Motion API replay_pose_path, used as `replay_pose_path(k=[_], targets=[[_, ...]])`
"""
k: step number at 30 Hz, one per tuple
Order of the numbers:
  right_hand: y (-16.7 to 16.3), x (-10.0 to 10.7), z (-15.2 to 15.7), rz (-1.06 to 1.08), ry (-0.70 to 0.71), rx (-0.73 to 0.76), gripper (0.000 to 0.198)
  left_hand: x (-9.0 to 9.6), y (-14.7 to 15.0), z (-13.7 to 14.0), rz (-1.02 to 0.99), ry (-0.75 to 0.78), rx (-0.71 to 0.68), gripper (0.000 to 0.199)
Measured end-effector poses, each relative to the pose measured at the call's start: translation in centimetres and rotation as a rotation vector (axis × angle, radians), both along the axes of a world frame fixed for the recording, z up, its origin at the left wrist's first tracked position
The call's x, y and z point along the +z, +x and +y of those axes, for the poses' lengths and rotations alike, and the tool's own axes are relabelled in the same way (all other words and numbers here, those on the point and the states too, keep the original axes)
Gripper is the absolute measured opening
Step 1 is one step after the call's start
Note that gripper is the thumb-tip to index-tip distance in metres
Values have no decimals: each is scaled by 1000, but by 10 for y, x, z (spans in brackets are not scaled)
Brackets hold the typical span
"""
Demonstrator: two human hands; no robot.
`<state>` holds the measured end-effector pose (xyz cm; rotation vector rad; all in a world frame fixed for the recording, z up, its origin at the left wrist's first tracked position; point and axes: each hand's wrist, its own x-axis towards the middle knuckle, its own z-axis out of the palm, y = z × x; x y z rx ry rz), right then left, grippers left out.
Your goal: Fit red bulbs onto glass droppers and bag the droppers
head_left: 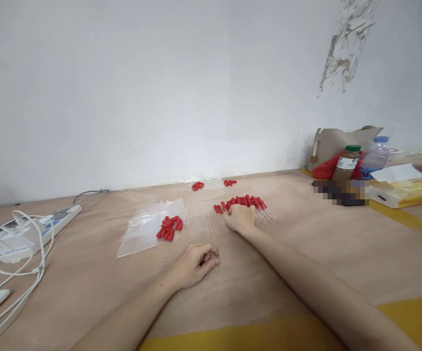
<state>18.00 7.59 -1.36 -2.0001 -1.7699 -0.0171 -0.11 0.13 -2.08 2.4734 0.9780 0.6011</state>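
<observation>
My right hand is closed over the left part of a row of glass droppers with red rubber bulbs. Its fingertips pinch at one dropper, mostly hidden under the hand. My left hand rests on the table nearer to me, fingers loosely curled, thumb apart, nothing held. Just beyond it lies a row of thin clear glass tubes without bulbs. Left of the tubes, a pile of loose red rubber bulbs sits on a clear plastic bag.
Two small groups of red bulbs lie on clear plastic by the wall. At left are a power strip and white cables. To the right stand a green-capped bottle, a blue-capped bottle and a yellow tissue pack.
</observation>
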Motion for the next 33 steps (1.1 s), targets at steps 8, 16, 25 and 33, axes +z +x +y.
replay_pose_path(k=[8, 16, 25, 33], targets=[[-1, -9, -1, -14, -35, 23, 33, 0, 1, 1, 0, -25, 7, 13], [-18, 1, -10, -12, 6, 152, 26, 1, 0, 1, 20, -30, 22, 13], [-46, 8, 0, -81, -200, 155, 25, 2, -4, 8, 40, 262, 7, 17], [-45, 14, -5, -98, -235, 228, 20, 25, -62, 48, 48, 537, 698, 20]])
